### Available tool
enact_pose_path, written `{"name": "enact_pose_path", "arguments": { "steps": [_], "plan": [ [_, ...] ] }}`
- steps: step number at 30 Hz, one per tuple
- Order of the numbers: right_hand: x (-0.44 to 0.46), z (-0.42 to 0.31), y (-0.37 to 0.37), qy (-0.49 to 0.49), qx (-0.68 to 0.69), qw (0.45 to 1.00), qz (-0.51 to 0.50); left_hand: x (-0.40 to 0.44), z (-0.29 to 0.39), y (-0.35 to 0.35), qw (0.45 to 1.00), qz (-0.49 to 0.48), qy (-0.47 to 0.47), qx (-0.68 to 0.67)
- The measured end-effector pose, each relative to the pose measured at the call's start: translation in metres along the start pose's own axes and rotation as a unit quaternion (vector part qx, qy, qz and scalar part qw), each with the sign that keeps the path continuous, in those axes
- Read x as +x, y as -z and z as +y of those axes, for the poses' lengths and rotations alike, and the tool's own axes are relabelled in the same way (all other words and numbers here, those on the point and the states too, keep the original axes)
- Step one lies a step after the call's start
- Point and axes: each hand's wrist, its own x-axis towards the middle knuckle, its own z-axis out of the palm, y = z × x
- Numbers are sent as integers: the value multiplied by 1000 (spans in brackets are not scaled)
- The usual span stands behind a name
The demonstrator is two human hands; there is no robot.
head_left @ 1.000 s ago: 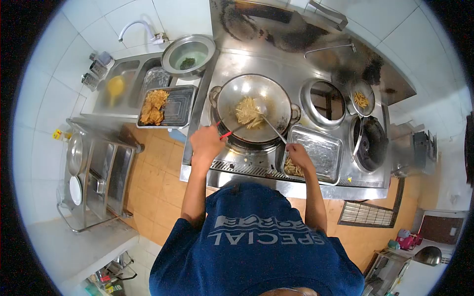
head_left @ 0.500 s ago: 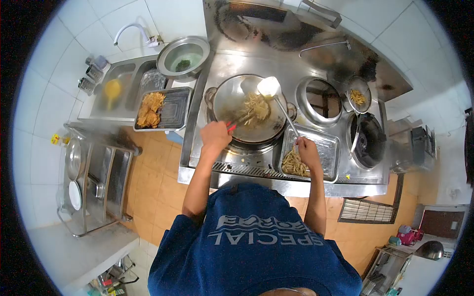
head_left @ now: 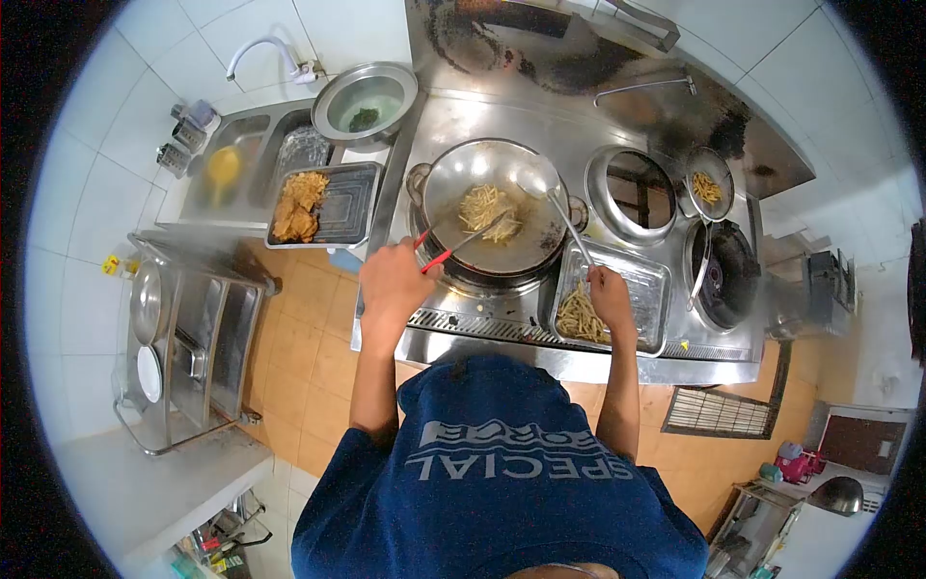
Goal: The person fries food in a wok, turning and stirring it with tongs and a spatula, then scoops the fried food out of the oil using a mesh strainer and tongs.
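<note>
While the left hand (head_left: 395,287) keeps its grip on the red-handled metal tongs (head_left: 439,261), the right hand (head_left: 610,297) is closed around the handle of the long silver metal spatula (head_left: 571,229). Compared with half a second ago, the spatula blade has come down from its raised, brightly lit position at the far right of the round silver metal wok (head_left: 453,169). It now lies lower, at the right inner wall, apart from the food; firm contact between blade and metal cannot be confirmed.

The tongs have changed as well: their handles now stand visibly apart, and one arm reaches into the pale yellow strips (head_left: 487,212). Whether any strip is pinched at the tips cannot be told. The strips themselves, previously bunched further right around the tongs, now lie in a loose mound near the middle of the wok.

These changes are consistent with a stirring stroke rather than a transfer, since no strips are visible between the wok and the rectangular silver metal tray (head_left: 644,285). The food therefore remains divided: one portion in the wok, and a second portion of pale brownish strips (head_left: 581,318) at the near left of the tray. The right hand is positioned over that tray on the stainless-steel worktop (head_left: 463,114).
</note>
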Motion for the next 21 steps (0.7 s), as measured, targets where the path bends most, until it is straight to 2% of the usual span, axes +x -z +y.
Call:
{"name": "enact_pose_path", "arguments": {
  "steps": [2,4,5,7,8,10,11,12,14,18,20,21],
  "plan": [
    [5,-1,-4,-5,-31,999,9,1,-4,-7,1000,-18,25,-4],
    [12,7,-16,41,-87,994,43,1,-3,-10,999,-26,28,-4],
    [13,11,-23,38,-87,995,43,0,-3,-12,999,-34,35,-5],
    [17,16,-40,1,-200,979,48,1,-4,-28,998,-37,37,17],
    [19,20,-48,6,-199,979,48,3,-5,-34,998,-36,42,39],
    [18,22,-58,18,-205,978,-33,1,-11,-38,998,-37,33,35],
    [19,26,-59,68,-127,987,-72,-1,-13,-41,998,-43,19,33],
    [22,28,-59,68,-127,987,-73,0,-16,-45,998,-44,20,34],
    [26,34,-60,40,-36,981,-188,1,-23,-51,998,-27,51,-30],
    [22,23,-49,12,11,976,-219,-4,-27,-35,996,-7,53,-75],
    [12,20,-45,36,60,985,-160,-5,-33,-33,992,15,57,-112],
    [9,19,-44,38,59,984,-161,-5,-38,-36,992,16,59,-113]
  ]
}}
